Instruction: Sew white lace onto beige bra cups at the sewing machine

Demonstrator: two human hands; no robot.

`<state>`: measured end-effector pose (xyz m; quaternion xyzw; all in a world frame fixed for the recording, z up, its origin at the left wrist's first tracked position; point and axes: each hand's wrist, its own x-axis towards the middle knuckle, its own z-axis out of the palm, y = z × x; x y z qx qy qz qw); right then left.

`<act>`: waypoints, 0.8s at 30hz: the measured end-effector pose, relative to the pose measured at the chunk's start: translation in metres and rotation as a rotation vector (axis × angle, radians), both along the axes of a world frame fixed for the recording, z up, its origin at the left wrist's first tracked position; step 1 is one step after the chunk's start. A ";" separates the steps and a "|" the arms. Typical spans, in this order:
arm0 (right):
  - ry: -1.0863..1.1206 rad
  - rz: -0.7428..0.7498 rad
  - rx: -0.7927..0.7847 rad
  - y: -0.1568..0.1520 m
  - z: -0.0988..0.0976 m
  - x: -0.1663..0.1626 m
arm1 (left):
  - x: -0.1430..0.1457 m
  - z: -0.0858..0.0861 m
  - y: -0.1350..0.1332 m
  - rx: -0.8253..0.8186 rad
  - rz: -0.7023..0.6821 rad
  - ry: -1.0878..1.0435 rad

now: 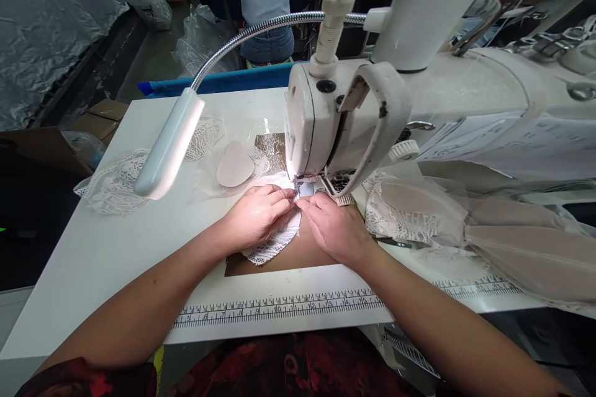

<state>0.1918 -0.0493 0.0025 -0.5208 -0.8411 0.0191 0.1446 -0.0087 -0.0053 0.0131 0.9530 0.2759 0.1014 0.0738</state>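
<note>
My left hand [257, 214] lies palm down on a piece of white lace [270, 248], fingers close together and pressing it flat just in front of the needle area. My right hand [333, 223] rests beside it, its fingertips pinching the lace edge at the presser foot [305, 185] of the white sewing machine [335, 118]. The fingertips of the two hands almost touch. Lace shows below my left hand; the rest is hidden under both hands.
A gooseneck lamp [170, 142] hangs over the table's left half. A beige foam cup [235, 164] and more lace [114, 183] lie at left. Lace and beige pieces [465, 217] pile at right. A ruler strip [279, 309] runs along the front edge. Another person sits behind.
</note>
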 end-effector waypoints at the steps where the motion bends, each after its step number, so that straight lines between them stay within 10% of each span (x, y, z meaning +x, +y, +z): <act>1: 0.002 -0.003 -0.001 0.000 0.000 0.000 | -0.001 -0.002 0.001 0.013 -0.006 0.003; 24: 0.037 -0.005 -0.046 0.002 -0.004 0.004 | -0.007 -0.003 0.012 0.076 0.039 -0.021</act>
